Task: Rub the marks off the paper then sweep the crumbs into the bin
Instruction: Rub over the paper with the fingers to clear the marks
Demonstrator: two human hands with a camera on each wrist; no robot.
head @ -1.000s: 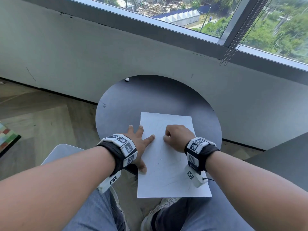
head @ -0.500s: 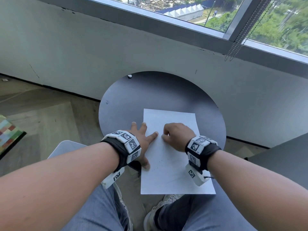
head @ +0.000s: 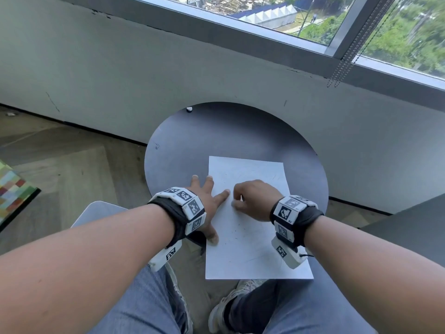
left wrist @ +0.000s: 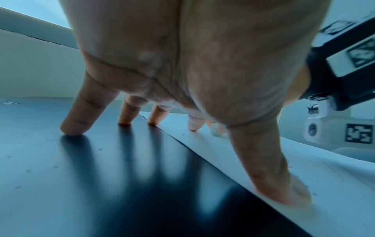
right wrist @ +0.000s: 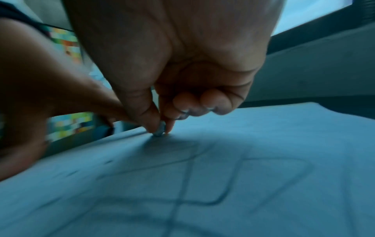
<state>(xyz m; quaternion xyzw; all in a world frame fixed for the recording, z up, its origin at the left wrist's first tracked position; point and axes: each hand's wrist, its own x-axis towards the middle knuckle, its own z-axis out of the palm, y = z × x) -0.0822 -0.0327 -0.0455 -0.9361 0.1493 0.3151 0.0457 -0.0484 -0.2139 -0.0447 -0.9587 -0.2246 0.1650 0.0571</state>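
A white sheet of paper [head: 250,237] with faint pencil lines [right wrist: 202,202] lies on the round dark table [head: 216,136], its near end hanging over the table's edge. My left hand [head: 207,203] lies flat with spread fingers [left wrist: 75,126], index and thumb pressing the sheet's left edge [left wrist: 202,144]. My right hand [head: 252,198] is curled over the middle of the paper and pinches a small grey-white eraser [right wrist: 160,130] between thumb and fingertips, its tip touching the sheet. Dark crumbs [head: 237,231] dot the paper near my hands.
A small white bit [head: 189,109] lies at the table's far edge by the grey wall under the window. A pale stool [head: 96,210] stands at the left, a dark surface [head: 409,225] at the right. My knees and a shoe [head: 228,307] are below the table. No bin shows.
Both hands stay almost in place on the sheet. The right hand has shifted a little toward the left hand's index finger. The head view has tilted slightly.
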